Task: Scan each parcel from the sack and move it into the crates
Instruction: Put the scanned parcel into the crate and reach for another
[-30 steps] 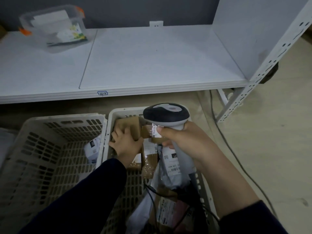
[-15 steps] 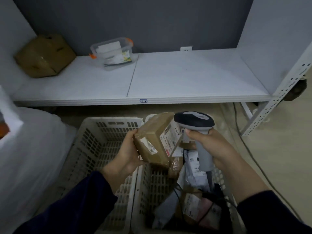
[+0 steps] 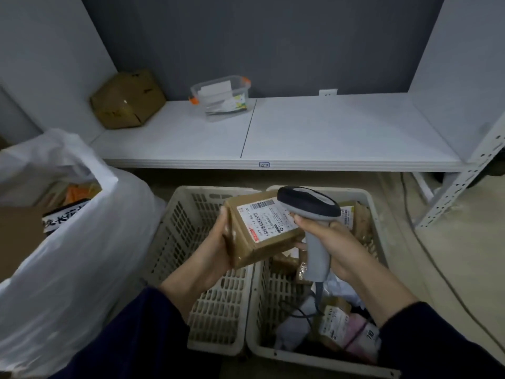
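The right cream plastic crate (image 3: 375, 220) holds heaped parcels (image 3: 336, 321); its twin (image 3: 175, 228) touches it on the left, beside a white plastic sack (image 3: 82, 269). A low white shelf (image 3: 341, 132) beyond carries a clear tub (image 3: 221, 97) and a brown carton (image 3: 127, 99). The left hand (image 3: 216, 250) curls its fingers round a brown labelled parcel (image 3: 262, 231) above the crates; the right hand (image 3: 336, 247) grips a grey scanner (image 3: 308, 206) just beside it.

Sack (image 3: 82, 255) left of two crates (image 3: 175, 236); shelf (image 3: 328, 138) behind them.
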